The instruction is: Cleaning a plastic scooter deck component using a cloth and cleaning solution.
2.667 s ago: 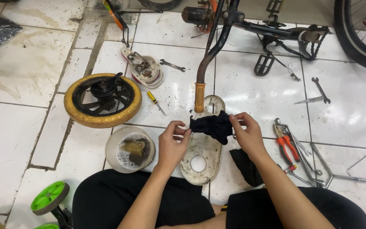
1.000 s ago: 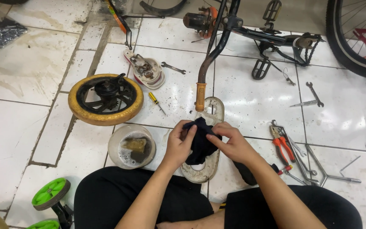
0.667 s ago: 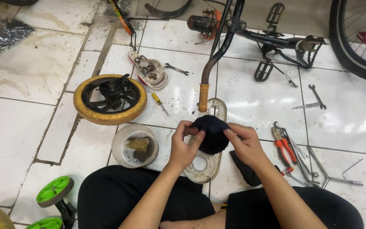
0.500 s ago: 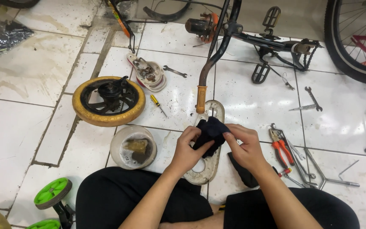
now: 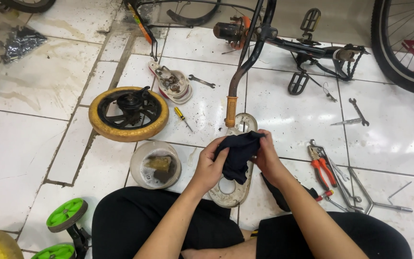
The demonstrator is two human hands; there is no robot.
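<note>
Both hands meet over the middle of the white tiled floor (image 5: pixel 49 86), working a crumpled dark navy cloth (image 5: pixel 238 152) held between them just above a long, cream-coloured plastic chain guard (image 5: pixel 226 192) that lies flat on the tiles between the person's knees. The left hand (image 5: pixel 210 165) cups the cloth from the left side, its fingers curled shut into the fabric; the right hand (image 5: pixel 265 156) closes on the cloth's upper right corner, thumb and fingers pinched on it. The cloth hangs bunched and partly covers the guard's middle, so whether it touches the guard cannot be told. Just beyond the hands, the orange rubber grip (image 5: pixel 231 111) of a dark curved handlebar points down toward the guard's far end. Left of the hands sits a round clear bowl holding murky liquid and a brown lump (image 5: pixel 155 164), and farther left a small wheel with a yellow tyre and black hub (image 5: pixel 128 112) lies flat. A yellow-handled screwdriver (image 5: pixel 183 118) rests between wheel and handlebar. To the right of the right forearm lie red-handled pliers (image 5: pixel 321 165) among thin metal rods, with several steel spanners (image 5: pixel 359 111) scattered well apart on the tiles beyond. A green-and-black training wheel (image 5: pixel 66 213) stands near the left knee.
</note>
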